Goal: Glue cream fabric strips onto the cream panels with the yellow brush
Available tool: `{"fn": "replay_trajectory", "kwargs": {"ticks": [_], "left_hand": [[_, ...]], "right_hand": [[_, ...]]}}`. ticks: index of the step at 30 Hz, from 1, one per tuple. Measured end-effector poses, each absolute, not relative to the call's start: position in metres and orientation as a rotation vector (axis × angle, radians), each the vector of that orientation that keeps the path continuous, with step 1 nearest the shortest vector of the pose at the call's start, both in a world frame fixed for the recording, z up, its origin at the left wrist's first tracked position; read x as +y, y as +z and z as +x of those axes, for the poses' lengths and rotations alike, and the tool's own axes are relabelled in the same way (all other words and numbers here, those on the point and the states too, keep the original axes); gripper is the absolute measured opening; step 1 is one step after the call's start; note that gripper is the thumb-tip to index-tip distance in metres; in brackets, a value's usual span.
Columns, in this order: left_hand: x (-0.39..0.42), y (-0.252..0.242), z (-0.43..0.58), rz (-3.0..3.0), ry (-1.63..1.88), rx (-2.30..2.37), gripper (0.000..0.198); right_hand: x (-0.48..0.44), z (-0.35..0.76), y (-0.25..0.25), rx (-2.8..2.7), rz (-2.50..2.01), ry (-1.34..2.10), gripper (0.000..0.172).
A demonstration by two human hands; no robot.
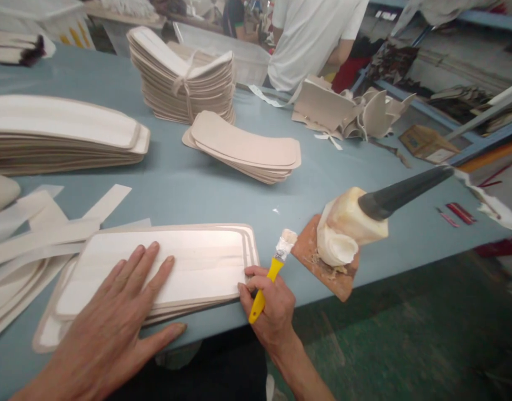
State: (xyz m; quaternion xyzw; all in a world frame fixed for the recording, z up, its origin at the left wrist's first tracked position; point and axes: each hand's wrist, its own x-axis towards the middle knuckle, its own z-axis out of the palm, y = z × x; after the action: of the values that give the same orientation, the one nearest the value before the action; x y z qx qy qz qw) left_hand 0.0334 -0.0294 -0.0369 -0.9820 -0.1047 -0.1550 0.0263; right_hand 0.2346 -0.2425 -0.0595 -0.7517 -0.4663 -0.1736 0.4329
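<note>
A stack of flat beige panels with white faces [205, 250] lies at the table's near edge. Across its left part my left hand [126, 301] rests flat with fingers spread. My right hand [274, 303] is closed around a glue brush [267, 289] with a yellow handle, its bristles coated white and pointing up and away. The thumb and a fingertip of that hand touch the stack's right end. Right of the brush, a cream-coloured glue container [339, 223] with a dark handle-like tube [406, 192] stands on a brown, glue-crusted board [308, 245].
Beige strips [50, 234] lie at left. Beyond are a long panel stack [67, 150], a tied bundle [189, 83], curved beige pieces [243, 145] and a pile of curled pieces [343, 111]. A person in a white shirt [310, 39] stands behind the table. Red tools [460, 213] lie right.
</note>
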Motion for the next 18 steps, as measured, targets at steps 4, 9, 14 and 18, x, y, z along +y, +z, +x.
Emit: {"fn": "replay_trajectory", "kwargs": {"ticks": [4,9,14,18], "left_hand": [[-0.040,-0.035,0.052,-3.032,-0.480,-0.208,0.084],[-0.054,-0.029,0.076,-3.156,-0.507,-0.168,0.093],[-0.064,-0.028,0.096,-3.213,-0.491,-0.106,0.088],[-0.068,-0.029,0.106,-3.211,-0.437,-0.066,0.091]], "right_hand": [[-0.241,0.236,-0.058,-1.150,-1.853,-0.431,0.015],[-0.241,0.235,-0.056,-1.141,-1.864,-0.429,0.014],[-0.241,0.236,-0.055,-1.138,-1.856,-0.424,0.012],[-0.240,0.237,-0.053,-1.139,-1.851,-0.428,0.014]]}}
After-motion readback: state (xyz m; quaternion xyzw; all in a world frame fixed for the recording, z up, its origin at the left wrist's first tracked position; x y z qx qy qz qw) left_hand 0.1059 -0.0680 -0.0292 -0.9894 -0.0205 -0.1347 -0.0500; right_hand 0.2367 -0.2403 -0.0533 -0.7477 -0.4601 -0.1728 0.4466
